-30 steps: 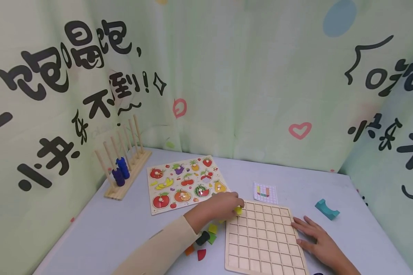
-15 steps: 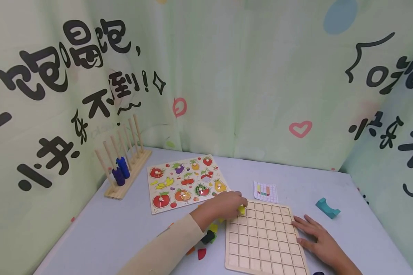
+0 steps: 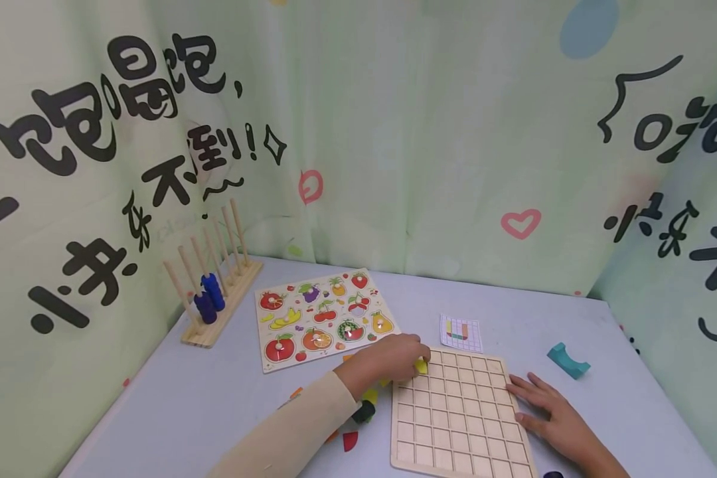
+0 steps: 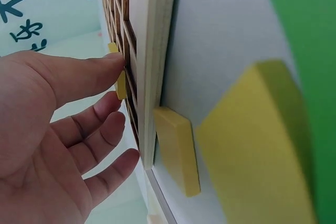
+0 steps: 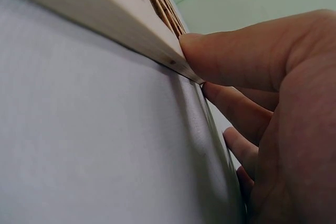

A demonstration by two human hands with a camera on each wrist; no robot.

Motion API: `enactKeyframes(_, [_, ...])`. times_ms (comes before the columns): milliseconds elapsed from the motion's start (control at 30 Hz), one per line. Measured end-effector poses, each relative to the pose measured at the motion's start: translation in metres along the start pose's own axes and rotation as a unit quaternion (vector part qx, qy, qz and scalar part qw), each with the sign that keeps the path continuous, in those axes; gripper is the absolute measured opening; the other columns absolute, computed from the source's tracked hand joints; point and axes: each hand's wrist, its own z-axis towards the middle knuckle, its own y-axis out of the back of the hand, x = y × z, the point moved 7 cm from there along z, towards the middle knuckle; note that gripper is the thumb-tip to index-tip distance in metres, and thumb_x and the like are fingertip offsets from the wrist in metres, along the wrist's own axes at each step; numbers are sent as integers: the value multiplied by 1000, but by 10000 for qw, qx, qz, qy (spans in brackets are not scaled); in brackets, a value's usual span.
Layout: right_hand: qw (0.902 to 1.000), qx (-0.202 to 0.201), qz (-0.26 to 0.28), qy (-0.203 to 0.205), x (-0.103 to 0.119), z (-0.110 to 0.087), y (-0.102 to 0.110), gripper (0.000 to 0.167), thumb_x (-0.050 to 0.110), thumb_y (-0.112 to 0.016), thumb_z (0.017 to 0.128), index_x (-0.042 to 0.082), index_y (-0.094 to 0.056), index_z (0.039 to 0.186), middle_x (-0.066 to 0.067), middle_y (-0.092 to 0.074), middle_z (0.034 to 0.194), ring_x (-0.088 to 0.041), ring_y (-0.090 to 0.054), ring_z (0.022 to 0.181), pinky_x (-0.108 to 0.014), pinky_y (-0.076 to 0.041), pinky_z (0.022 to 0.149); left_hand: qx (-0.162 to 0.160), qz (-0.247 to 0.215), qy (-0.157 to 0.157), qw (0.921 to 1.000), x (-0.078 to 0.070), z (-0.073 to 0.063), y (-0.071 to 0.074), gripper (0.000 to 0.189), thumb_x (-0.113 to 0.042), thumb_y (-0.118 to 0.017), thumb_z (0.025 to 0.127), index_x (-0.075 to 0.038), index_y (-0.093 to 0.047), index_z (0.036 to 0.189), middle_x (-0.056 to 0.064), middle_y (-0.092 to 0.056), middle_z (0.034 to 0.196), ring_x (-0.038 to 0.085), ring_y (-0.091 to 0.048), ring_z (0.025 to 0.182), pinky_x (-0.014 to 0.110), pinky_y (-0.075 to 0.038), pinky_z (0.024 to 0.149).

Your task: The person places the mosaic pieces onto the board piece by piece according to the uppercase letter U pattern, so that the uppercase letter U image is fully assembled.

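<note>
My left hand (image 3: 396, 357) pinches a small yellow piece (image 3: 421, 366) at the far left corner of a wooden grid board (image 3: 454, 411). In the left wrist view the thumb lies across that yellow piece (image 4: 121, 85), right against the grooved face; part of the piece is hidden by the thumb. At the board's right edge rests my right hand (image 3: 544, 418), fingers extended. Up close, the right thumb (image 5: 226, 59) touches the board's rim (image 5: 131, 19). Loose yellow (image 4: 178, 150) and green pieces (image 4: 310, 51) lie on the table beside the board's left side.
Behind the board lies a gridded pattern card (image 3: 461, 334). A fruit puzzle (image 3: 325, 318) and a peg rack (image 3: 221, 305) with blue pieces stand at left. A teal arch block (image 3: 568, 361) is at right. A red piece (image 3: 350, 441) and black piece (image 3: 364, 411) lie near the left forearm.
My left hand has shifted slightly right with the yellow piece, over the board's far left corner. The black piece appears slightly further right. My right hand stays at the board's edge.
</note>
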Motion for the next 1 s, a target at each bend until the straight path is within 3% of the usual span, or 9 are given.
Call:
enactKeyframes(500, [9999,80,-52,-138,2,-2,0,56,32,-72,86,7,-59,134,-18,-44,146,-50,-20,137,-73,-18,98,196,-177,27,9996,-1,4,-1,29,-22,-71,90,-28,-67,119,-10,-54,102,9,-50,82,22,-44,73])
enactKeyframes(800, [9999,71,6,-94,4,0,1,55,32,-72,86,6,-60,133,-20,-44,145,-51,-20,137,-73,-18,98,120,-302,-12,9995,1,4,-1,31,-23,-73,89,-27,-68,119,-10,-53,100,8,-51,81,21,-44,72])
enactKeyframes(1000, [9999,77,60,-71,4,-1,1,56,32,-72,85,6,-59,134,-21,-44,145,-52,-20,136,-74,-18,97,-98,-506,40,9987,10,0,2,32,-22,-73,88,-27,-68,119,-12,-56,103,4,-52,85,21,-46,74])
